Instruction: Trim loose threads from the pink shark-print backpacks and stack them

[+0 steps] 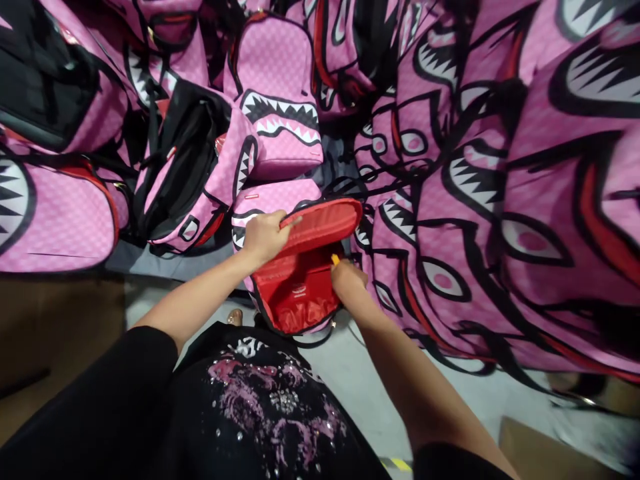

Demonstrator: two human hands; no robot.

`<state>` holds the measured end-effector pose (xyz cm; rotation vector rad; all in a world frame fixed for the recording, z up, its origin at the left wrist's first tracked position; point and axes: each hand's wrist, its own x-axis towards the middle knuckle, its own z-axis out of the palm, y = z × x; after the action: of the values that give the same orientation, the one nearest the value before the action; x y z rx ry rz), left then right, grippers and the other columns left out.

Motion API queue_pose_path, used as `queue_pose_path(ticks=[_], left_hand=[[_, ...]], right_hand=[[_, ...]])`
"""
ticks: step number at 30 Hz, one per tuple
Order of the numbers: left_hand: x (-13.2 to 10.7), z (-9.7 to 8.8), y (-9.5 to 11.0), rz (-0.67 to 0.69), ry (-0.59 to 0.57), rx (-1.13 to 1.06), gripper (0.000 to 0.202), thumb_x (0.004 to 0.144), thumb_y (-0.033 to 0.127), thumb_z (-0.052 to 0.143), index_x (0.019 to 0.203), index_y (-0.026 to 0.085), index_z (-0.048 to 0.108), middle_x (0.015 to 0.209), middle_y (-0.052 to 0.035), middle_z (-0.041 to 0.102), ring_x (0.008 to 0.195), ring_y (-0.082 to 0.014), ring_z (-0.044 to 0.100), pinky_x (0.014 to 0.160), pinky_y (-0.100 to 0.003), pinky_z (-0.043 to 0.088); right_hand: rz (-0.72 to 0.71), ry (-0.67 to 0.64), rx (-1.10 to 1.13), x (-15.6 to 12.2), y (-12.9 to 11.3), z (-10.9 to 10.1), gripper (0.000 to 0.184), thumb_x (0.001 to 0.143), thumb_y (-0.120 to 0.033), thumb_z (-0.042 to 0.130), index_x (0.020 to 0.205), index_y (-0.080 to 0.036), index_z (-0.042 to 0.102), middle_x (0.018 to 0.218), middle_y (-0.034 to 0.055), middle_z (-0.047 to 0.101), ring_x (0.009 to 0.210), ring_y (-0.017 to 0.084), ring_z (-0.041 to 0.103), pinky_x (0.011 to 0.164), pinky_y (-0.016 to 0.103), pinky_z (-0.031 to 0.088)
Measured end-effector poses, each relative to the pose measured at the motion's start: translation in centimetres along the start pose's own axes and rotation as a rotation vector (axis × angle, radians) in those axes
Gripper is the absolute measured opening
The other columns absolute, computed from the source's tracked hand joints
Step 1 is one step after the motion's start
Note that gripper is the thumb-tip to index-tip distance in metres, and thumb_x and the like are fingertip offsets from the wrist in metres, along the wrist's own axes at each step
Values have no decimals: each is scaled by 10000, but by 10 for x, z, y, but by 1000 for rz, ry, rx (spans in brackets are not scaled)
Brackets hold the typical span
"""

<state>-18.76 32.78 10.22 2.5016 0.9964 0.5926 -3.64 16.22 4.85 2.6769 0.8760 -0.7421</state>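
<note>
A pink backpack (280, 200) with a shark-mouth print stands open in front of me, showing its red lining (300, 287). My left hand (264, 235) grips the edge of the open red flap (325, 223), fingers closed on it. My right hand (347, 279) is closed at the right rim of the opening and holds a small yellow-orange object (335, 259) whose shape I cannot make out.
Many more pink shark-print backpacks (280, 93) are piled behind and to the left. A large heap of the same printed material (500, 187) fills the right side. Grey floor (350, 373) lies below, with brown cardboard (55, 333) at left and lower right.
</note>
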Motion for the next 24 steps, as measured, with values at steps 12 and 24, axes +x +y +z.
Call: queue_pose_path(ticks=[12,24], left_hand=[[9,15,-2,96,2,-159,451,919,540,535,652,192,640,581,-56,634,563,-182,571,560,-298,235],[14,11,-1,262,41,-241,560,920,632,436,562,203,465,495,24,416,477,-115,387,540,-276,243]], right_hand=[[206,-535,788,-85,10,63,364,1026,-410,319,798,-183,489,476,-28,491,344,124,496,346,215,400],[398,-157,1122,-64,-3,82,337,962,-458,501,1121,-165,554,591,19,609,448,154,594,454,231,436]])
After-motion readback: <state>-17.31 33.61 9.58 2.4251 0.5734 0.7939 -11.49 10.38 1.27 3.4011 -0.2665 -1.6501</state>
